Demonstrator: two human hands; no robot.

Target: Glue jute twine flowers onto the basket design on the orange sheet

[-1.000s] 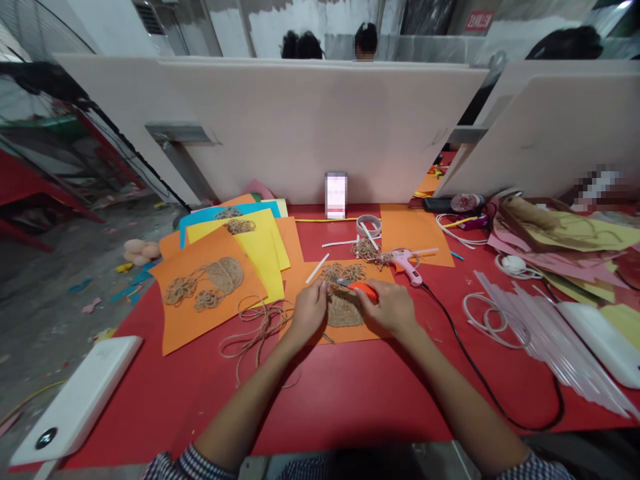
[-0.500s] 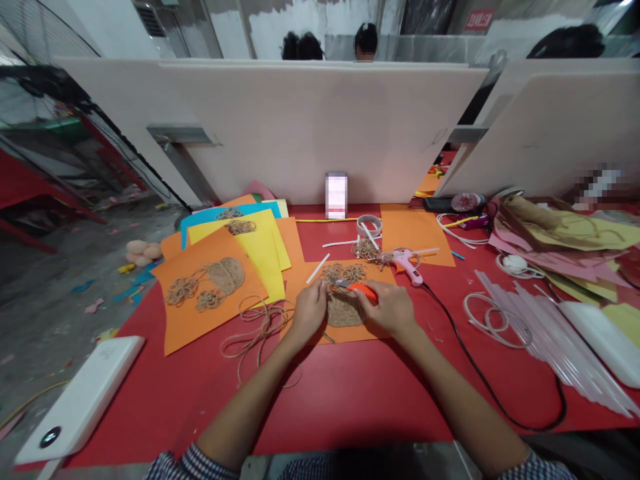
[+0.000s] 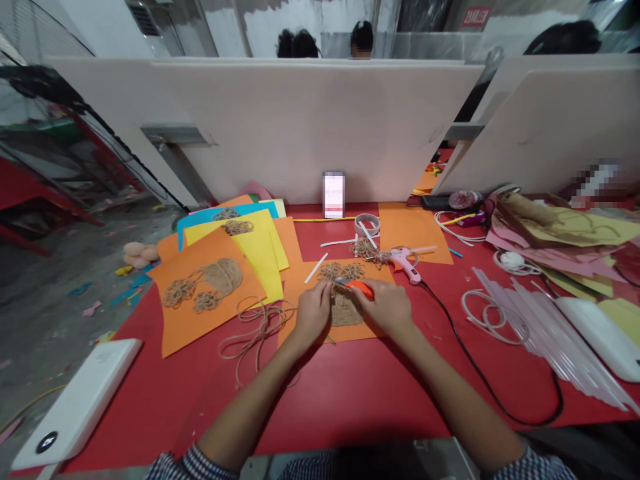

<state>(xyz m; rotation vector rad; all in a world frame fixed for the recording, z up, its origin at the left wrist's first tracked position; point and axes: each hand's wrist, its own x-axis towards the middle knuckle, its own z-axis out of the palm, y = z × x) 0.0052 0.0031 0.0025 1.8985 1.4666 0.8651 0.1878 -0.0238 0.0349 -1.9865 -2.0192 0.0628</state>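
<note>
An orange paper sheet lies on the red table in front of me, with jute twine flowers and a coiled jute basket shape on it. My right hand is closed round orange-handled scissors, blades pointing left above the coil. My left hand pinches the twine at the coil's left edge, fingers closed, close to the scissor tips.
Loose twine lies left of my hands. Finished twine pictures on orange and yellow sheets sit further left. A pink glue gun with a black cord, glue sticks, white power banks and partition boards surround.
Both hands have edged slightly up and closer together over the coil; the scissors stay in my right hand. The camera shifted a little.
</note>
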